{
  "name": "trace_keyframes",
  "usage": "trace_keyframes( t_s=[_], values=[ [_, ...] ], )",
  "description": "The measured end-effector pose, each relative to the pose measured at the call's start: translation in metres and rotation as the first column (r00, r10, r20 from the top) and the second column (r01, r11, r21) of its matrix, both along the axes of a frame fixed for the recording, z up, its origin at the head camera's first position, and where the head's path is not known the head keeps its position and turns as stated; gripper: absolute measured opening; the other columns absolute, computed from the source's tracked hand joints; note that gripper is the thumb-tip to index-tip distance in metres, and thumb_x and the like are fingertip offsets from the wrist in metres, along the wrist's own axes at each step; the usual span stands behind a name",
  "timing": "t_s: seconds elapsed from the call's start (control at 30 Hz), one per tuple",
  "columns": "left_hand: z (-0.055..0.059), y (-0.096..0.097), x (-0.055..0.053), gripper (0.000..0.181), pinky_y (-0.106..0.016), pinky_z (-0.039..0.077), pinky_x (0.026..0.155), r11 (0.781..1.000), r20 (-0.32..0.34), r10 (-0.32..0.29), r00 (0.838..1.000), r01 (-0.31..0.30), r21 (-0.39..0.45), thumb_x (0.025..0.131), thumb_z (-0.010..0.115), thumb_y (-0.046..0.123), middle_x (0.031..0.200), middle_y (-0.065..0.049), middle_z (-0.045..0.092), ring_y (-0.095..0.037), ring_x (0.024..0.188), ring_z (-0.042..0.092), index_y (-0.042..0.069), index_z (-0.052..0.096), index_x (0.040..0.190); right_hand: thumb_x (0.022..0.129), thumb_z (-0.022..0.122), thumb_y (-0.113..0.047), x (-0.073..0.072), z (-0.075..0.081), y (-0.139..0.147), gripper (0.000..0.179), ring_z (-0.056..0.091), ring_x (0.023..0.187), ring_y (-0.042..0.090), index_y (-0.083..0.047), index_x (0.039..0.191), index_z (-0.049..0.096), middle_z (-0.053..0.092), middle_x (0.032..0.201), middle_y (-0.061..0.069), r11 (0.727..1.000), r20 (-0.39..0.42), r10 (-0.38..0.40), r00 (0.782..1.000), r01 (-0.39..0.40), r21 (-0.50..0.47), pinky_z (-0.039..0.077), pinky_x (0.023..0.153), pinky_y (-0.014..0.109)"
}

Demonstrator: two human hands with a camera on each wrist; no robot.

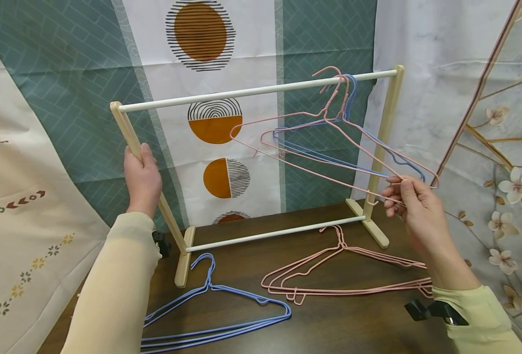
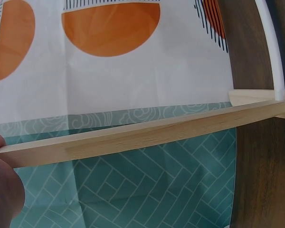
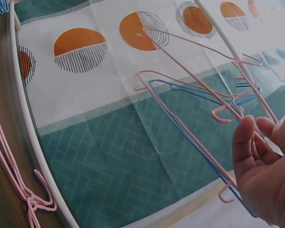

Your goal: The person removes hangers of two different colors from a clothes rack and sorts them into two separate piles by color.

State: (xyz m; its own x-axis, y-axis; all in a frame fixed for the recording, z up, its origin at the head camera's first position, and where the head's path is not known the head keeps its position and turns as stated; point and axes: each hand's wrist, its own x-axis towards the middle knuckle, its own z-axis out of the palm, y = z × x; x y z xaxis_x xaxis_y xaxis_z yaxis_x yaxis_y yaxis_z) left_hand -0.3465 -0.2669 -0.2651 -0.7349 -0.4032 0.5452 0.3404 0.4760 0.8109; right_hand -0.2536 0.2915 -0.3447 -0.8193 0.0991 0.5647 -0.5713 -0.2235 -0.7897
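Pink hanger (image 1: pixel 362 145) held up at the rack (image 1: pixel 252 91)
The right hand (image 1: pixel 418 201) pinches it between thumb and fingers at its right end, probably to guide the hook, raised at the top rod (image 1: pixel 208 97); whether it bears there I cannot tell; the left hand (image 1: pixel 143 182) grips the left post (image 1: pixel 169 216), fingers curled, likely steadying it near the far edge of the surface (image 1: pixel 332 329); spare blue hangers (image 1: pixel 209 280) lie toward the near edge, presumably for easy reach.

Your brown desk (image 1: pixel 332 324) carries the rack (image 1: pixel 274 235) at your left grip (image 1: pixel 143 179), with blue hangers (image 1: pixel 209 282) lying below that grip and pink hangers (image 1: pixel 345 293) below your right grip (image 1: pixel 418 201).
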Motion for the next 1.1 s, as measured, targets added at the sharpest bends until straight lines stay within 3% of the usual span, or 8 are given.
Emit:
trace_keyframes(
  t_s=[0.3,0.67,0.93,1.1],
  values=[
    [-0.003,-0.002,-0.001,0.052,-0.033,0.039,0.071,1.000,-0.001,0.001,1.000,-0.001,0.000,0.118,0.032,0.057,0.102,0.002,0.045,-0.018,0.078,0.043,0.012,0.044,0.140,0.117,0.053,-0.021,0.005,0.000,0.000,0.029,0.067,0.074,0.014,0.000,0.127,0.070,0.073,0.095,0.008,0.998,0.037,0.067,0.997,-0.068,0.019,0.054,0.059,0.022],
    [-0.003,0.000,-0.005,0.051,-0.033,0.039,0.067,1.000,-0.007,-0.017,1.000,0.017,-0.005,0.117,0.034,0.059,0.100,0.000,0.045,-0.020,0.074,0.042,0.013,0.045,0.139,0.119,0.048,-0.021,0.017,-0.016,0.011,0.029,0.064,0.071,0.013,-0.006,0.127,0.071,0.072,0.095,0.005,0.979,0.143,0.154,0.978,-0.170,0.108,0.049,0.057,0.022],
    [0.000,-0.004,-0.007,0.047,-0.032,0.039,0.068,1.000,-0.028,-0.011,1.000,0.010,-0.009,0.119,0.034,0.053,0.100,0.001,0.045,-0.019,0.075,0.042,0.012,0.046,0.138,0.120,0.048,-0.026,0.024,-0.027,0.021,0.027,0.062,0.067,0.012,-0.015,0.128,0.072,0.071,0.093,0.002,0.952,0.275,0.139,0.951,-0.205,0.226,0.050,0.057,0.024],
    [0.001,-0.005,-0.007,0.051,-0.032,0.039,0.069,1.000,-0.024,-0.011,1.000,0.011,-0.014,0.119,0.033,0.054,0.101,0.002,0.046,-0.019,0.076,0.043,0.011,0.045,0.142,0.121,0.046,-0.026,0.029,-0.038,0.031,0.029,0.059,0.065,0.012,-0.018,0.128,0.073,0.070,0.091,0.002,0.938,0.332,0.117,0.936,-0.214,0.274,0.043,0.052,0.029]
  ],
)
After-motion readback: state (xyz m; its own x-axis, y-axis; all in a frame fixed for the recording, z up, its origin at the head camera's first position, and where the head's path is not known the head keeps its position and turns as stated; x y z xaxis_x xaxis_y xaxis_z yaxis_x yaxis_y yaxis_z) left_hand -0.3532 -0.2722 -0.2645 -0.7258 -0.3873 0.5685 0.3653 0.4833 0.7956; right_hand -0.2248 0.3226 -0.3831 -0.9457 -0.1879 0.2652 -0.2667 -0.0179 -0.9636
